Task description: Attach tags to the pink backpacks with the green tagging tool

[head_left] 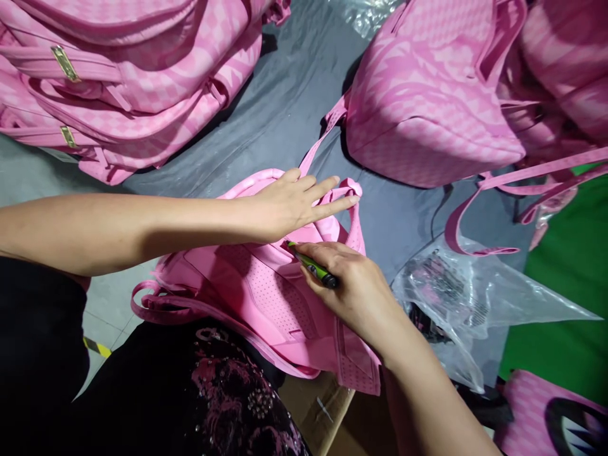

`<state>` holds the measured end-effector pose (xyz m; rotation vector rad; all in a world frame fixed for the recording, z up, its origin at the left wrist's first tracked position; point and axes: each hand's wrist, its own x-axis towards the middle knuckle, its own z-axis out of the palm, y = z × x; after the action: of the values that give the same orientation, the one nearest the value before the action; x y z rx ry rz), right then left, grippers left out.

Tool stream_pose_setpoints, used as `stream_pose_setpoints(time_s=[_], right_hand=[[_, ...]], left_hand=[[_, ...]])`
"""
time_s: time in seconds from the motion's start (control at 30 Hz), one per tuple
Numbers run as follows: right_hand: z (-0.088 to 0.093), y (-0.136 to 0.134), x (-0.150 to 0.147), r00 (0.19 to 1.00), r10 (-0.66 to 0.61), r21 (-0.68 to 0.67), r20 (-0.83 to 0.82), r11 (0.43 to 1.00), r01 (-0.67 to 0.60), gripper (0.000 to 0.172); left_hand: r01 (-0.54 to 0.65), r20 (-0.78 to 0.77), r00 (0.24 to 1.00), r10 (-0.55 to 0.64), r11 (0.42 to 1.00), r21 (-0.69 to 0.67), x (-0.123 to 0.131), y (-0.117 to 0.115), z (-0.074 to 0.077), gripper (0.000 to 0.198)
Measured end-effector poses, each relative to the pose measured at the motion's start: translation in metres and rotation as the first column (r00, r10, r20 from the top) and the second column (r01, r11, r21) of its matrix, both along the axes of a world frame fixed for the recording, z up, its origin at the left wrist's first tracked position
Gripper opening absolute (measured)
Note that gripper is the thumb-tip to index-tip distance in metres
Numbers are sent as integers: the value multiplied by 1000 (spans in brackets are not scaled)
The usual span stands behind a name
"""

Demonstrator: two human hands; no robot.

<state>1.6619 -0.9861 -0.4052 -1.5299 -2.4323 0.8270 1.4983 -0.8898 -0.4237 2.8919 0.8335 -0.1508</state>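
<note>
A pink backpack (266, 297) lies across my lap and the edge of the grey-covered surface, its dotted padded panel and straps facing up. My left hand (299, 202) lies flat over its upper part, fingers stretched out and spread toward the looped strap (354, 212). Just below it, my right hand (346, 272) is closed round a green pen-shaped tool (311, 266) with a black end. The tool's dark tip points up and left, close to the bag's fabric beneath my left hand; whether it touches cannot be made out.
Pink checkered backpacks (142, 82) are piled at the upper left. Another pink backpack (427, 120) stands at the upper right, straps trailing. A clear plastic bag (475, 297) with small dark items lies to the right, by a green surface (560, 272). A pink patterned item (546, 411) sits lower right.
</note>
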Motion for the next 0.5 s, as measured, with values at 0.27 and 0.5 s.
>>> stream_pose_setpoints(time_s=[0.27,0.5], right_hand=[[4,3,0,999,26,-33,-19,999,-27,45],[6,8,1,994,49,-66,-95,996,-56,54]], left_hand=[[0,0,1000,0,1000,6,-1,0,-2,80],[-1,-11,1000,1,1000,-18,-1,0,0,85]])
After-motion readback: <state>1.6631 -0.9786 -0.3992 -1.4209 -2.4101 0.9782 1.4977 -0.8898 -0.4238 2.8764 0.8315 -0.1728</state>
